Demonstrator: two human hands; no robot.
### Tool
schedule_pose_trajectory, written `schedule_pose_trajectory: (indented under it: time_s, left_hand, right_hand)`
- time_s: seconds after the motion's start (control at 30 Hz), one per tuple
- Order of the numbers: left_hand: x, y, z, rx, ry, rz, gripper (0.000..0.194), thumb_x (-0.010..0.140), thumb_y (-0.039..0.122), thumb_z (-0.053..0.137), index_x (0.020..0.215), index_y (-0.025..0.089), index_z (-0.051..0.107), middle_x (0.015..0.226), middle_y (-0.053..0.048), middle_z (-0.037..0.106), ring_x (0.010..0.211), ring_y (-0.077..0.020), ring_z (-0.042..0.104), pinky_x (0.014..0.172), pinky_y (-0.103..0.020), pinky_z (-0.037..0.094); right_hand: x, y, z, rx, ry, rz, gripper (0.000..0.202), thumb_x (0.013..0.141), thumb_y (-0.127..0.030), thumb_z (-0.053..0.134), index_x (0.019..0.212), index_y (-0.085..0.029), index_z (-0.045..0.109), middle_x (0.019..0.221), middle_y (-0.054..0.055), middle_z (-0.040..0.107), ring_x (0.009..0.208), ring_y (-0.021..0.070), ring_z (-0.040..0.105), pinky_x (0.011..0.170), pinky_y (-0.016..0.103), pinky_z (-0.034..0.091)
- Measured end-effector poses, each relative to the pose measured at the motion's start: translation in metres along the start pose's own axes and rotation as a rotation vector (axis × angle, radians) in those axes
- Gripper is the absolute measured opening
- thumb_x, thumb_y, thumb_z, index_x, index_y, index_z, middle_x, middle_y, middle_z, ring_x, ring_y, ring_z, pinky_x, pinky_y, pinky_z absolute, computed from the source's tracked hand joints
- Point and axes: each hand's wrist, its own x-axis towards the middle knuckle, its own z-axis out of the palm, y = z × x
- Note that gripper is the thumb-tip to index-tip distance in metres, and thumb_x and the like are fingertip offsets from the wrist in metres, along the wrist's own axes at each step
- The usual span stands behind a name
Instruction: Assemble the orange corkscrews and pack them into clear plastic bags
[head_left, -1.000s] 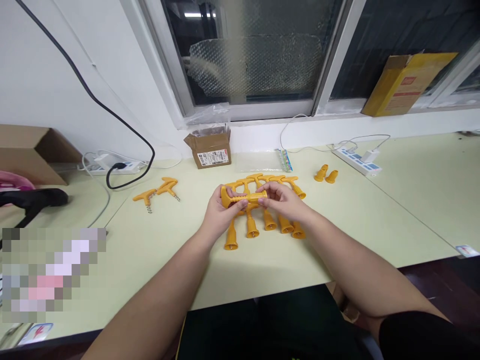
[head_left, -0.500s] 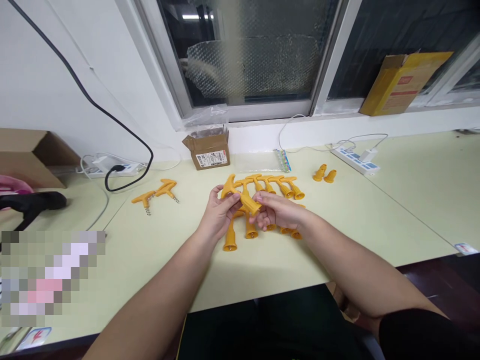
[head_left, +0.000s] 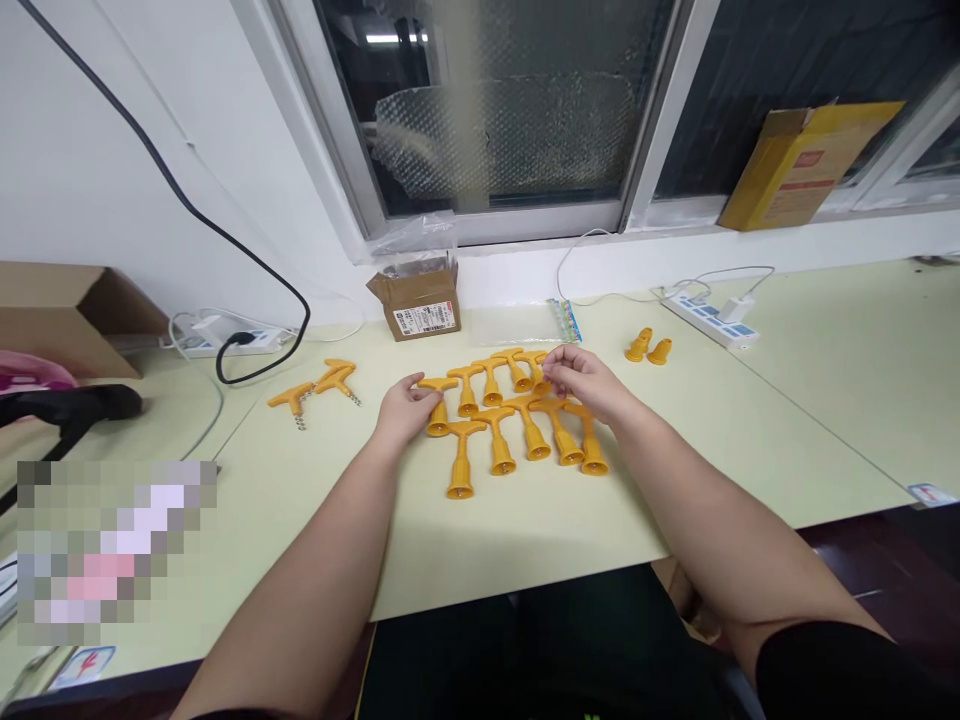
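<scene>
My left hand (head_left: 409, 408) pinches the handle of a yellow corkscrew (head_left: 437, 412) at the left end of the back row. My right hand (head_left: 577, 378) has its fingers at a yellow corkscrew (head_left: 539, 374) at the right end of that row, partly covering it. Nearer me lies a front row of several capped corkscrews, among them one (head_left: 460, 465) at the left and one (head_left: 592, 448) at the right. Further left are bare T-handles with metal spirals (head_left: 291, 398). Two loose yellow caps (head_left: 659, 351) stand at the right.
A small open carton (head_left: 424, 305) stands by the wall, beside a clear plastic bag (head_left: 510, 324). Power strips lie at the right (head_left: 709, 318) and left (head_left: 262, 341). A black cable (head_left: 187, 205) hangs at the left, above a black object (head_left: 82, 405).
The corkscrew held between both hands is now down at the left end of the back row. My left hand moved left; my right hand moved right and back to the row's other end.
</scene>
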Motion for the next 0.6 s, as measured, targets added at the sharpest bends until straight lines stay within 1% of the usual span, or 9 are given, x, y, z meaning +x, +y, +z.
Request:
schedule_pose_trajectory:
  time_s: [0.07,0.17,0.23,0.33,0.43,0.53,0.6]
  left_hand:
    - [0.002,0.001,0.002,0.026,0.004,-0.007,0.086,0.070,0.032,0.078,0.148,0.006,0.051,0.093,-0.008,0.080,0.077,-0.0179,0.072,0.070,-0.028,0.054]
    - [0.006,0.003,0.004,0.034,0.004,0.004,0.084,0.071,0.031,0.078,0.148,0.007,0.053,0.098,-0.009,0.080,0.082,-0.0184,0.073,0.073,-0.027,0.055]
    - [0.010,0.002,0.004,0.034,0.007,0.007,0.079,0.071,0.030,0.077,0.144,0.009,0.058,0.096,-0.009,0.080,0.081,-0.0188,0.073,0.072,-0.027,0.055]
    - [0.017,-0.002,0.004,0.055,0.022,0.020,0.070,0.070,0.030,0.076,0.136,0.011,0.065,0.091,-0.008,0.080,0.075,-0.0185,0.071,0.069,-0.027,0.054]
    - [0.022,-0.006,0.004,0.116,0.021,0.087,0.061,0.071,0.031,0.073,0.130,0.015,0.072,0.087,-0.005,0.079,0.070,-0.0174,0.068,0.069,-0.028,0.053]
    - [0.025,-0.008,0.005,0.137,-0.003,0.151,0.050,0.073,0.032,0.071,0.119,0.016,0.077,0.088,-0.005,0.078,0.073,-0.0182,0.067,0.073,-0.029,0.052]
    - [0.026,-0.009,0.005,0.133,-0.007,0.171,0.046,0.073,0.033,0.071,0.114,0.016,0.078,0.089,-0.006,0.078,0.076,-0.0191,0.068,0.074,-0.030,0.052]
  right_hand:
    - [0.002,-0.001,-0.004,0.002,0.048,-0.016,0.024,0.071,-0.034,0.078,0.083,-0.020,0.063,0.070,-0.003,0.064,0.054,0.0090,0.053,0.052,0.024,0.040]
    - [0.004,-0.001,-0.008,-0.001,0.073,-0.025,0.022,0.070,-0.032,0.077,0.082,-0.020,0.063,0.068,-0.004,0.063,0.052,0.0084,0.051,0.051,0.024,0.038]
    - [0.005,0.000,-0.010,-0.009,0.075,-0.026,0.021,0.070,-0.031,0.076,0.082,-0.020,0.063,0.068,-0.004,0.064,0.052,0.0084,0.051,0.050,0.023,0.037]
    - [0.007,0.003,-0.011,-0.029,0.074,-0.015,0.021,0.070,-0.031,0.075,0.082,-0.020,0.063,0.069,-0.003,0.064,0.053,0.0086,0.051,0.049,0.023,0.036]
    - [0.007,0.004,-0.011,-0.052,0.066,-0.001,0.021,0.071,-0.032,0.075,0.083,-0.020,0.063,0.070,-0.003,0.064,0.054,0.0086,0.052,0.050,0.023,0.037]
    - [0.007,0.004,-0.012,-0.070,0.057,-0.002,0.019,0.073,-0.032,0.074,0.083,-0.020,0.063,0.072,-0.002,0.065,0.056,0.0090,0.052,0.051,0.023,0.038]
    - [0.007,0.006,-0.013,-0.098,0.070,-0.005,0.019,0.074,-0.032,0.074,0.084,-0.020,0.063,0.073,-0.002,0.065,0.057,0.0094,0.052,0.052,0.023,0.038]
